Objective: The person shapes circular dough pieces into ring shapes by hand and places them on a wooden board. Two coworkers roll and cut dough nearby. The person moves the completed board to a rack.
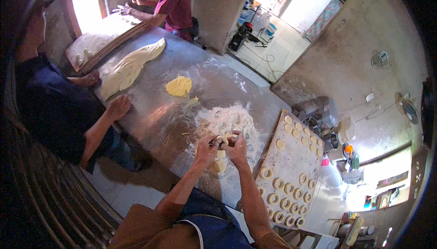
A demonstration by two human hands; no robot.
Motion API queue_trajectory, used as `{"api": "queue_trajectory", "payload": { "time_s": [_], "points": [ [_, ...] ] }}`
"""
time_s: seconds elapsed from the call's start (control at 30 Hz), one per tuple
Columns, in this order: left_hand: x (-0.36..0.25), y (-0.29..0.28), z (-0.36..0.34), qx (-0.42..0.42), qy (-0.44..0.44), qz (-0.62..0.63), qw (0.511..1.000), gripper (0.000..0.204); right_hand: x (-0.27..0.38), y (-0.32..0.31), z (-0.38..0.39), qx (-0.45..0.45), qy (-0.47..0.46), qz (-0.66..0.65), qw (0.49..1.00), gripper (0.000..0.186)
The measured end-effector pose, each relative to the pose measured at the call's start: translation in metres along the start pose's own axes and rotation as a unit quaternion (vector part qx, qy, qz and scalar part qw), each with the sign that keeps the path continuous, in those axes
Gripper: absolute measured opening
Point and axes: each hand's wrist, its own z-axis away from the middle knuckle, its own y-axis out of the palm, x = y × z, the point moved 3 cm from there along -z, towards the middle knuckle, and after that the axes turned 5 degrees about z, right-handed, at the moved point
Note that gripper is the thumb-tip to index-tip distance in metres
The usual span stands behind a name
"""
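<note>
Between my left hand [207, 149] and my right hand [237, 148], a small piece of pale dough [222, 139] is pinched by the fingers of both. It looks curved, but the fingers cover part of its shape. Just below it, a round dough piece [220, 166] lies on the floured metal table, with another partly hidden nearer my hands. White flour [233, 119] is heaped and spread right beyond my fingers. To the right, a board [273, 160] carries several dough rings [288, 188] in rows and flat dough discs [281, 144] at its far part.
A large slab of dough [129, 70] and a yellow soft lump [179, 86] lie on the metal table [152, 112]. A person in dark clothes [59, 107] stands at left; another in a red shirt [175, 5] works over stacked boards [107, 37]. Pots [331, 142] stand beyond the board.
</note>
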Motion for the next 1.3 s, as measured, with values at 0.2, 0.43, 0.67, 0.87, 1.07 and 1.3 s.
{"api": "queue_trajectory", "payload": {
  "time_s": [0.2, 0.43, 0.67, 0.87, 1.07, 1.3],
  "points": [
    [-0.018, 0.014, 0.008, 0.150, -0.112, 0.318, 0.929, 0.034, -0.009, -0.018, 0.016, 0.116, 0.033, -0.244, 0.962, 0.034],
    [0.019, 0.049, 0.013, 0.086, -0.112, 0.455, 0.879, 0.028, 0.004, -0.029, 0.028, -0.072, 0.153, -0.064, 0.984, 0.046],
    [-0.018, 0.092, 0.034, 0.055, 0.025, 0.070, 0.996, 0.022, -0.030, -0.073, 0.039, -0.068, 0.129, 0.033, 0.989, 0.051],
    [0.019, 0.156, 0.042, 0.065, -0.141, 0.364, 0.918, 0.032, -0.029, -0.098, 0.075, -0.219, 0.070, -0.180, 0.956, 0.049],
    [0.038, 0.210, 0.066, 0.020, -0.253, 0.529, 0.810, 0.042, -0.071, -0.151, 0.096, -0.220, 0.038, -0.156, 0.962, 0.049],
    [0.126, 0.240, 0.077, 0.093, -0.231, 0.413, 0.876, 0.028, -0.093, -0.191, 0.130, -0.200, -0.067, -0.023, 0.977, 0.060]
  ]
}}
